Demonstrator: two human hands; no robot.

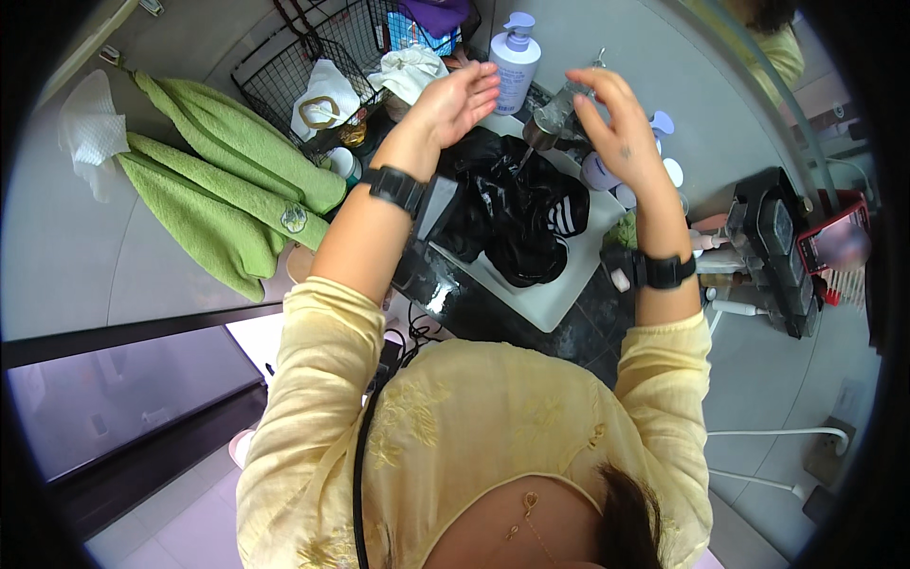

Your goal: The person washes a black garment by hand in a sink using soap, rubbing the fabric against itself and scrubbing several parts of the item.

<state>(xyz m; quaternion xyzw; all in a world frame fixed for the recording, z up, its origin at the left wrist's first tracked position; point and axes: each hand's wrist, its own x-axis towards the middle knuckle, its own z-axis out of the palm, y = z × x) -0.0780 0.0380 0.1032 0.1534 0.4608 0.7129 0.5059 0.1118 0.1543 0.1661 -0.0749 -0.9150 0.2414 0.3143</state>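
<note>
My left hand (462,103) is raised over the back left of the white sink (547,309), palm towards the middle, fingers extended and nothing in it. My right hand (615,124) is beside the faucet (544,128), thumb and fingers apart; its fingertips are close to the faucet's upper part, and whether they touch it I cannot tell. A thin stream of water runs from the spout. Under it, a wet black garment with white stripes (512,213) lies bunched in the sink. A white pump bottle (513,67) stands behind, between my hands.
Green towels (234,171) hang at the left, beside a black wire basket (284,89) with tissue and cloths. Bottles and jars (601,171) stand right of the faucet. A black organizer (775,249) is at the right, near several brushes or tubes. The dark counter (455,284) has wet patches.
</note>
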